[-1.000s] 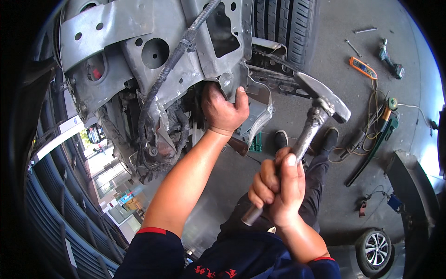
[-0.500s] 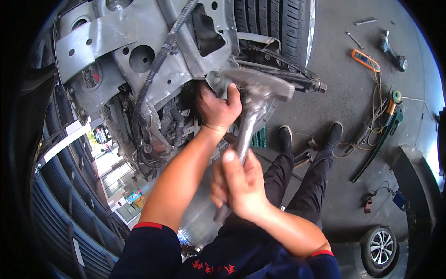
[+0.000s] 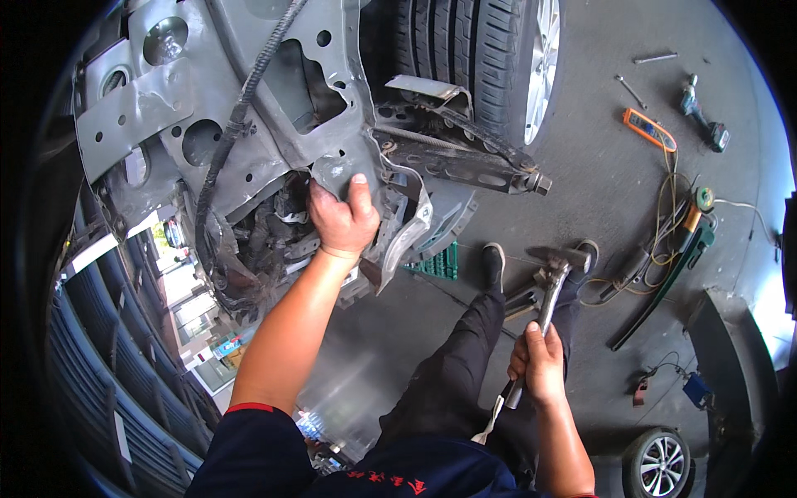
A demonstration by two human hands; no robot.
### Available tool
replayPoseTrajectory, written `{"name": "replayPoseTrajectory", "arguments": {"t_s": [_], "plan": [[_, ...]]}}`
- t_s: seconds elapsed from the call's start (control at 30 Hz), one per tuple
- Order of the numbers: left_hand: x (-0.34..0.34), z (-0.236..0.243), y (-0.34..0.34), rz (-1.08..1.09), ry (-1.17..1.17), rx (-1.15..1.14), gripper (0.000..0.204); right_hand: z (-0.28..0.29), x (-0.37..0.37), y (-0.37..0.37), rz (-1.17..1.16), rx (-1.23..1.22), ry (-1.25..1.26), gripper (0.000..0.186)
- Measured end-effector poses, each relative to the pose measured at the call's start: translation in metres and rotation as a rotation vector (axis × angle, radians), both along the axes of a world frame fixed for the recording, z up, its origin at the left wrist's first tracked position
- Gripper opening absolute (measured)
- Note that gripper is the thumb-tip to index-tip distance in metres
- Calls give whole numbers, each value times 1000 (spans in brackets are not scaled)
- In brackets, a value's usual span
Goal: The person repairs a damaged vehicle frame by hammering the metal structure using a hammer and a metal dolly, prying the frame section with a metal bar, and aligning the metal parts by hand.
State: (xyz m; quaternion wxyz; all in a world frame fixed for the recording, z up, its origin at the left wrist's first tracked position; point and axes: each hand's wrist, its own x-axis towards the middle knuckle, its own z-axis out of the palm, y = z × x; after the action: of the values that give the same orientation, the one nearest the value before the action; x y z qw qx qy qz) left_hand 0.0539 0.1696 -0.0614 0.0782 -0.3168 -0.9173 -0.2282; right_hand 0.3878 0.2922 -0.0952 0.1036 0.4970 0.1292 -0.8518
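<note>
My left hand point(image 3: 340, 217) grips the bent lower edge of a grey sheet-metal car body panel point(image 3: 249, 116), thumb up against the metal. My right hand point(image 3: 540, 365) is closed around the handle of a metal hammer point(image 3: 550, 286); the hammer head points up and hangs low over my black-trousered legs, well to the right of the panel. A black corrugated cable loom point(image 3: 241, 108) runs down across the panel. Crumpled grey parts point(image 3: 415, 224) hang just right of my left hand.
A car tyre and wheel point(image 3: 490, 58) stands behind the panel. On the concrete floor at right lie an orange tester point(image 3: 649, 129), a cordless tool point(image 3: 701, 112), loose cables point(image 3: 664, 249), a green long-handled tool point(image 3: 664, 290) and a small wheel point(image 3: 660, 461).
The hammer, which was up against the panel half a second ago, has swung down and to the right. My left hand has kept its grip on the panel edge.
</note>
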Motion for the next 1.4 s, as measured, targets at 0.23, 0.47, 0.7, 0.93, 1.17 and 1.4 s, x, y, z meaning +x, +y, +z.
{"name": "replayPoseTrajectory", "arguments": {"t_s": [0.23, 0.47, 0.7, 0.93, 1.17, 1.4], "plan": [[0, 1, 0, -68, -61, 134, 31, -131, 57, -44, 417, 172, -232, 22], [-4, -3, -10, -181, 19, 252, 18, -262, 48, -68, 954, 570, -199, 33], [-14, -17, -19, -336, 137, 376, 18, -332, 25, -50, 1514, 1099, 80, 35], [-15, -26, -27, -367, 310, 367, 25, -328, 8, -50, 1142, 1095, -25, 32], [-11, -20, -28, -281, 267, 414, 33, -309, 17, -56, 437, 761, 72, 25], [-25, -19, -24, -492, 55, 656, 43, -341, 38, -47, 397, 691, -218, 18]]}}
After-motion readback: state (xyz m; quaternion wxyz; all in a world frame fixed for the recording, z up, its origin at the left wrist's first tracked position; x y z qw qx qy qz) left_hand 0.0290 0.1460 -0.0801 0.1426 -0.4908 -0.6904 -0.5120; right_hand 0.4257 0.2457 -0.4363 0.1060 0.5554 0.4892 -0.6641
